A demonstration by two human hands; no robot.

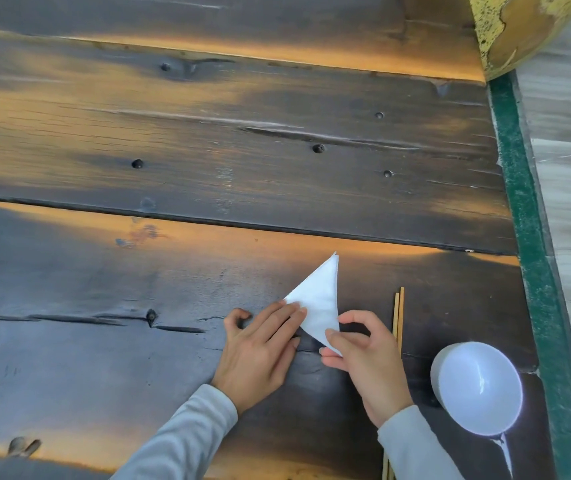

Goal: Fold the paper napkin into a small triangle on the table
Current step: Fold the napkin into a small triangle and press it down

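Two grey sleeves point(180, 438) enter at the bottom of the frame. The left hand point(259, 351) lies flat, fingers straight, pressing the left corner of a white triangular paper napkin point(318, 303) lying lower right of centre on the dark wooden plank table point(104, 341). The right hand point(363, 358) pinches the napkin's lower corner between thumb and curled fingers.

Dim warm light; orange glare streaks on table point(207, 140); wide-angle edge bending.

no readable txt, labels, brands or nos. anywhere, napkin point(322, 299) plain white, bowl point(478, 386) unmarked, wood surface point(207, 150) w/o print
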